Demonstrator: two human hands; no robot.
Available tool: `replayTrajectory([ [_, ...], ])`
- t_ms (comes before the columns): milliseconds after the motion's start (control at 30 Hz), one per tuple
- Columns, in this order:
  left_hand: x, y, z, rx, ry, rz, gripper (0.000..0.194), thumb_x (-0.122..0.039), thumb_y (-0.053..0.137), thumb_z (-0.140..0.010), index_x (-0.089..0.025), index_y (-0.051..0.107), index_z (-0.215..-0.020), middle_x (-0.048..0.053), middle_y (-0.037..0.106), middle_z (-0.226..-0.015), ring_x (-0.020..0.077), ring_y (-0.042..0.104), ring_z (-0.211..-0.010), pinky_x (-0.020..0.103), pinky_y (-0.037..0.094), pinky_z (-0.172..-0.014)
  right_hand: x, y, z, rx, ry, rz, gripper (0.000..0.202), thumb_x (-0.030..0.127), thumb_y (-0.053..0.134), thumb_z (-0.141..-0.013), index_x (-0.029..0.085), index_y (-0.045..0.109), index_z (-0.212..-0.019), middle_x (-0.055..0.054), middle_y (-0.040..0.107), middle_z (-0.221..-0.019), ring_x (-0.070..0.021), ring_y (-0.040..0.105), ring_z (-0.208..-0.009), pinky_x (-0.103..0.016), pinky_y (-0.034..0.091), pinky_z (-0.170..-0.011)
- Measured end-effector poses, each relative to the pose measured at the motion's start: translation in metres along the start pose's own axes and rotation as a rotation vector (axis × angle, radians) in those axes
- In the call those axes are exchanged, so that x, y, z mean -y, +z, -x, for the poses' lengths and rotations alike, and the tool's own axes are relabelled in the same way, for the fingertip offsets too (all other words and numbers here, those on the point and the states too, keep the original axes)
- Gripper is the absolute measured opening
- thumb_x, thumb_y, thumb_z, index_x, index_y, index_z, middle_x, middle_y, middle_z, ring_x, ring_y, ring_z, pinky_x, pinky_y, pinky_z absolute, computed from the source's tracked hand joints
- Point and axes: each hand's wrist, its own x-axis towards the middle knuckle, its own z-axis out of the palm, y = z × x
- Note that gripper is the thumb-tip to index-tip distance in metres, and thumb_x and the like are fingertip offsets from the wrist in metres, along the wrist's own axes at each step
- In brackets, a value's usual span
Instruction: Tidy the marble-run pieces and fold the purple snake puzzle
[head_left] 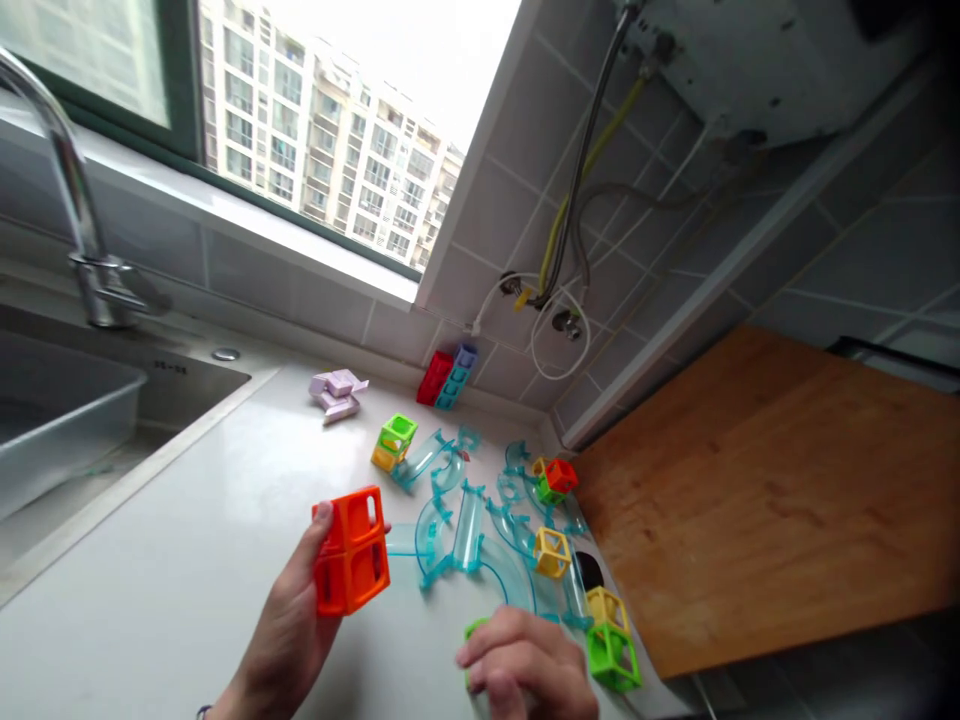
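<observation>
My left hand [289, 610] grips a pair of joined orange-red open-frame cube blocks [351, 565], raised above the white counter. In the lower middle, my right hand [532, 665] is closed over a green cube block [473, 629], mostly hidden by the fingers. Between and beyond the hands lie several translucent teal marble-run track pieces [469, 525], straight and curved. A yellow cube block [552, 553] sits among them, right of centre. Yellow-and-green blocks [613, 650] stand to the right of my right hand.
Left are the sink basin [195, 380] and a chrome faucet [90, 250]. By the wall stand red blocks [434, 380] and a teal-and-purple stack [456, 378]. Lilac pieces [337, 392], a green-and-yellow stack [394, 442] and a red-green-yellow group [556, 480] lie nearer. A wooden board [772, 500] leans right.
</observation>
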Motion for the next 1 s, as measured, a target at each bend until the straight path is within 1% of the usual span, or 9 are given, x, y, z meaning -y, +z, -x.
replayTrajectory([
  [67,0.001,-0.001,0.0,-0.004,0.019,-0.018,0.032,-0.041,0.062,-0.097,-0.015,0.07,-0.113,0.007,0.079,-0.088,0.0211,0.074,-0.072,0.029,0.062,-0.063,-0.011,-0.045,-0.018,0.076,-0.012,0.133,0.022,0.022,0.057,-0.099,0.023,0.074,-0.087,-0.006,0.077,-0.079,-0.0211,0.074,-0.07,-0.032,0.059,-0.064],
  [167,0.002,-0.002,-0.001,0.032,0.083,-0.041,0.036,-0.046,0.066,-0.094,-0.015,0.069,-0.113,0.007,0.079,-0.088,0.0203,0.073,-0.071,0.028,0.06,-0.062,-0.041,-0.102,-0.051,0.173,0.219,0.414,0.023,0.027,0.053,-0.101,0.021,0.072,-0.089,-0.007,0.076,-0.085,-0.0217,0.073,-0.078,-0.033,0.06,-0.071],
  [233,0.002,-0.002,0.0,0.053,0.107,-0.058,0.042,-0.05,0.069,-0.091,-0.015,0.068,-0.112,0.007,0.078,-0.088,0.0204,0.073,-0.072,0.028,0.06,-0.063,-0.064,-0.128,-0.069,0.36,0.35,0.628,0.026,0.028,0.047,-0.103,0.022,0.072,-0.105,-0.006,0.076,-0.095,-0.0207,0.074,-0.084,-0.033,0.061,-0.077],
  [333,0.005,-0.002,0.003,0.078,0.102,-0.087,0.05,-0.056,0.072,-0.087,-0.014,0.067,-0.114,0.008,0.078,-0.089,0.0222,0.074,-0.077,0.029,0.06,-0.065,-0.096,-0.15,-0.084,0.436,0.376,0.714,0.024,0.029,0.054,-0.098,0.02,0.071,-0.113,-0.009,0.073,-0.106,-0.0232,0.073,-0.089,-0.038,0.062,-0.084],
  [400,0.008,-0.003,0.006,0.103,0.113,-0.099,0.053,-0.058,0.073,-0.085,-0.015,0.066,-0.116,0.008,0.078,-0.09,0.0231,0.075,-0.08,0.029,0.06,-0.066,-0.114,-0.157,-0.088,0.482,0.382,0.765,0.027,0.023,0.06,-0.092,0.02,0.07,-0.116,-0.01,0.07,-0.116,-0.0252,0.072,-0.101,-0.041,0.06,-0.093],
  [533,0.013,-0.004,0.009,0.131,0.132,-0.11,0.058,-0.06,0.077,-0.081,-0.014,0.066,-0.115,0.008,0.079,-0.09,0.0244,0.075,-0.08,0.03,0.06,-0.066,-0.146,-0.159,-0.094,0.571,0.416,0.888,0.055,0.012,0.073,-0.082,0.02,0.062,-0.135,-0.012,0.059,-0.141,-0.0287,0.062,-0.126,-0.047,0.049,-0.112],
  [633,0.014,-0.006,0.007,0.138,0.125,-0.109,0.059,-0.06,0.079,-0.078,-0.014,0.067,-0.112,0.007,0.078,-0.087,0.0238,0.075,-0.077,0.031,0.06,-0.066,-0.164,-0.155,-0.096,0.626,0.465,0.967,0.051,0.023,0.073,-0.093,0.019,0.057,-0.141,-0.014,0.056,-0.146,-0.031,0.061,-0.127,-0.054,0.051,-0.107],
  [833,0.016,-0.006,0.0,0.141,0.119,-0.089,0.049,-0.05,0.082,-0.076,-0.016,0.068,-0.107,0.002,0.075,-0.083,0.0192,0.072,-0.069,0.027,0.059,-0.061,-0.181,-0.148,-0.097,0.73,0.526,1.066,0.034,0.035,0.066,-0.101,0.018,0.063,-0.13,-0.01,0.065,-0.131,-0.0253,0.068,-0.11,-0.047,0.059,-0.093],
  [1000,0.016,-0.006,-0.004,0.131,0.095,-0.111,0.044,-0.049,0.076,-0.083,-0.015,0.068,-0.109,0.005,0.077,-0.085,0.0216,0.075,-0.074,0.028,0.06,-0.063,-0.183,-0.155,-0.111,0.644,0.513,1.188,0.033,0.034,0.065,-0.101,0.019,0.063,-0.13,-0.01,0.064,-0.134,-0.0258,0.067,-0.113,-0.048,0.058,-0.095],
])
